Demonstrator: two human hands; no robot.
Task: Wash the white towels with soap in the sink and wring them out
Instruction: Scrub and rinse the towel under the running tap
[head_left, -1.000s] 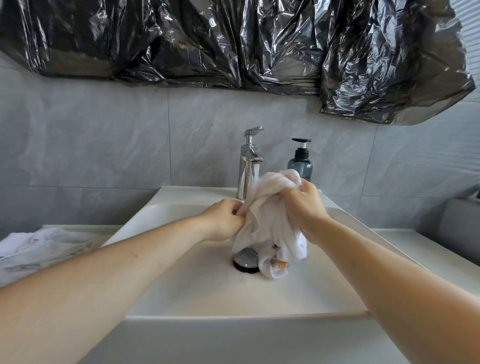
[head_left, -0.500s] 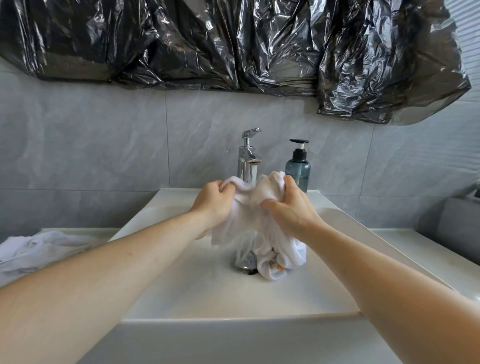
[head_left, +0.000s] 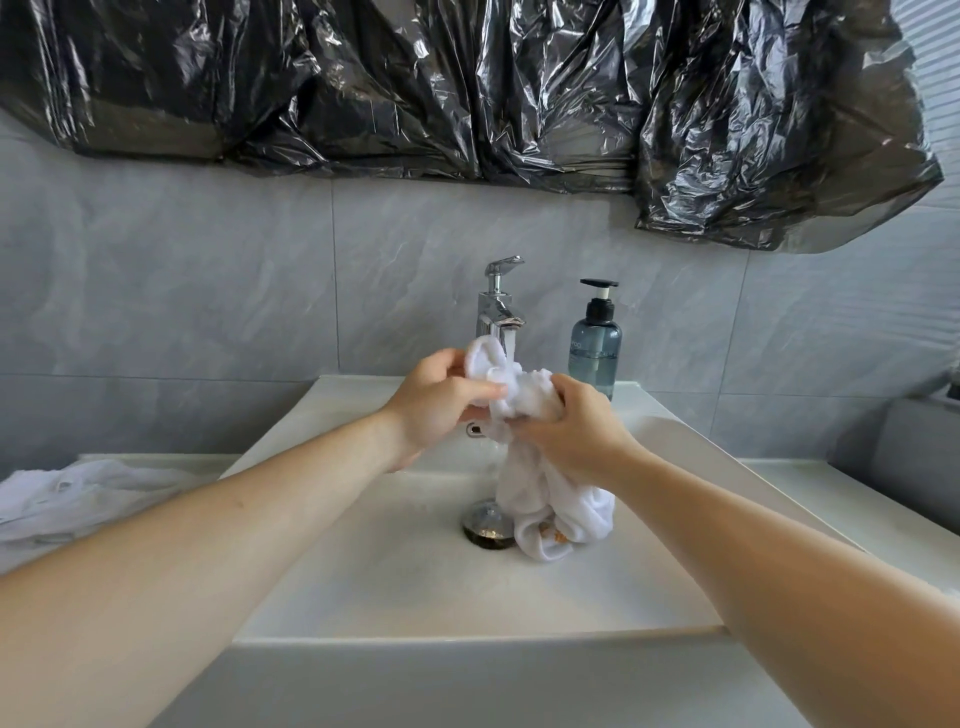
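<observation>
Grey tiled wall (head_left: 208, 312) backs a white sink (head_left: 395, 571), with crumpled black plastic (head_left: 467, 88) taped along the top of the wall.

One towel (head_left: 524, 395) is bunched between both hands above the bowl, right under the tap (head_left: 498, 306), and a thin stream of water runs onto its top fold. Its free end hangs down from the hands and rests on the bowl floor, touching the drain (head_left: 485, 522) at about 3 o'clock from it; a small orange mark shows in the lowest fold.

Left hand (head_left: 441, 402) holds the upper lobe of the cloth, fingers curled over it with the thumb on the near side. Right hand (head_left: 569, 431) grips the bunch at about 4 o'clock from the left hand, fingers wrapped tight round it. So the grip takes only the top third of the towel, and the rest trails below the right hand.

This looks like the rubbing or rinsing stage, not wringing: the cloth is wadded, not twisted into a rope. I see no clear lather, so I cannot tell whether soap is already on it. The next move probably calls for working the two fists against each other under the stream, then gathering the hanging tail up before any twist.

Soap bottle (head_left: 595, 348) stands at 2 o'clock from the hands, on the sink's back ledge, untouched. More white cloth (head_left: 78, 493) lies on the counter at 9 o'clock, well apart.
</observation>
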